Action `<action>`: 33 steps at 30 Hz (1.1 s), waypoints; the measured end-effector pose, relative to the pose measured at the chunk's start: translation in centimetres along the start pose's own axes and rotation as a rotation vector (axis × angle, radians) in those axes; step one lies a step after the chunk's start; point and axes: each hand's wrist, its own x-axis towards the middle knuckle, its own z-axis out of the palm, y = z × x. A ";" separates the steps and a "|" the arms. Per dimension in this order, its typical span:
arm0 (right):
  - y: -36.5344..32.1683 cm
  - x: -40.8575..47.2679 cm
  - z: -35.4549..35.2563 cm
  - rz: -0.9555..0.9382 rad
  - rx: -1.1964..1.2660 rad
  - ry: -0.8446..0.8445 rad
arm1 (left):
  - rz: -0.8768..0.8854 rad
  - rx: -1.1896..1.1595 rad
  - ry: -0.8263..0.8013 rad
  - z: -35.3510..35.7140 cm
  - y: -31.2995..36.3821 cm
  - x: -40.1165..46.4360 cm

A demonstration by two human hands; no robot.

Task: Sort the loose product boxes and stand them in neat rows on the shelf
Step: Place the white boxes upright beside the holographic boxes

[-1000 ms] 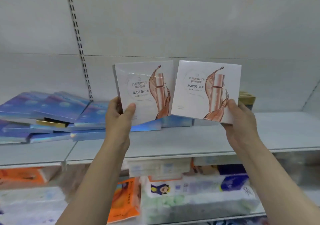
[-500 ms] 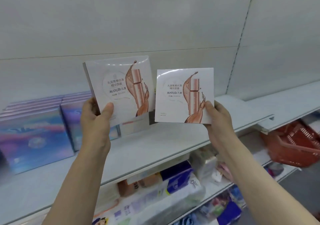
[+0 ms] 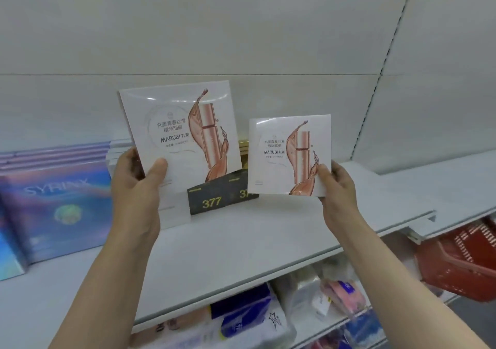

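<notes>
1. The person has a white MARUBI box in each hand, both held up in front of the shelf [image 3: 241, 244], faces toward the camera. The left hand [image 3: 135, 185] grips the left box [image 3: 179, 131] at its lower left corner, thumb [image 3: 157, 173] pressed flat on the front and the other fingers curled round behind. That box sits higher and leans a bit to the left.

2. The right hand [image 3: 339, 185] pinches the right box [image 3: 288, 154] at its lower right corner, thumb on the front face and the rest behind. This one hangs lower and nearly square, its bottom edge just above the shelf board.

3. Handling-wise: these look like thin flat cartons, probably very light, since a one-corner pinch keeps each one level. They look stiff enough not to flop.

4. The wrap looks glossy, with glare across the top, so likely a bit slippery. A corner pinch is fine for carrying, but gripping the side edges would probably give more control when standing them up.

5. Being thin, they'll likely tip over unless leaned against something, such as the black "377" boxes [image 3: 206, 201] standing right behind them.

6. Over on the left stand the holographic SYRINX boxes [image 3: 59, 203] in a row, and a red basket [image 3: 461, 262] sits off to the right below the shelf.
</notes>
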 end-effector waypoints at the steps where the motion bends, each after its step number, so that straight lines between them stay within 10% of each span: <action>1: 0.2 1.0 -0.1 0.007 0.016 -0.014 | 0.002 0.002 0.024 0.2 -0.1 -0.1; 28: 6.5 18.1 -4.8 0.050 -0.297 -0.490 | -0.087 0.078 0.156 11.6 -7.7 -8.1; 33: 4.1 17.0 -4.5 -0.102 -0.438 -0.225 | -0.145 0.046 0.132 13.1 -8.5 -8.0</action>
